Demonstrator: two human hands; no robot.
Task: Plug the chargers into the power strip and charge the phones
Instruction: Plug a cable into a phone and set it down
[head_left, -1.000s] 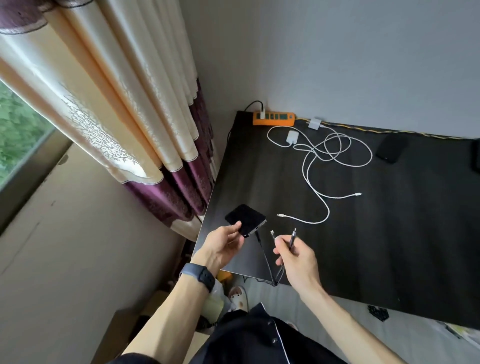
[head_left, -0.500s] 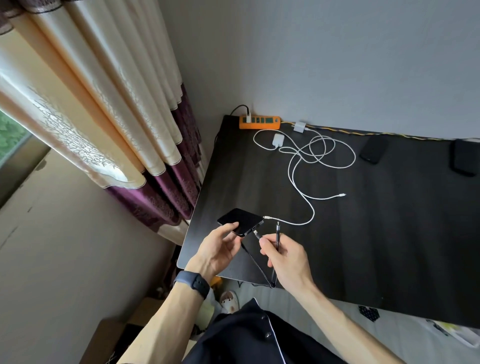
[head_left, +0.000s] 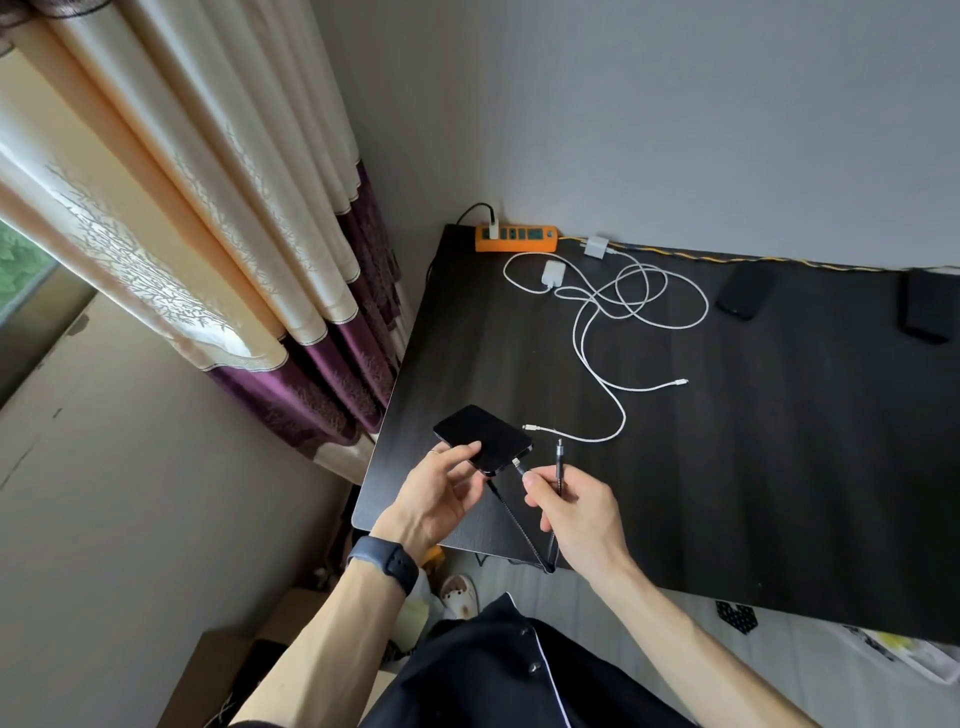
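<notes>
Over the table (head_left: 727, 467) near-left corner: left hand (head_left: 436, 493) grips black phone (head_left: 480, 436), right hand (head_left: 576, 509) pinches black cable plug (head_left: 519, 464) at its port. Align square, push straight.

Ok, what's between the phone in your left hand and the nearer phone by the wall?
Head view: only loose white cables cross the dark table between held phone and far phone.

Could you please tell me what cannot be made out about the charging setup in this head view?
Head view:
- Whether the dark cable plug is seated in the held phone: too small, beside fingertips of the right hand.
- A lower corner of the held phone: covered by the left hand.
- The far-right dark device: cut off by the frame edge.
- Socket states on the power strip: too small.
</notes>
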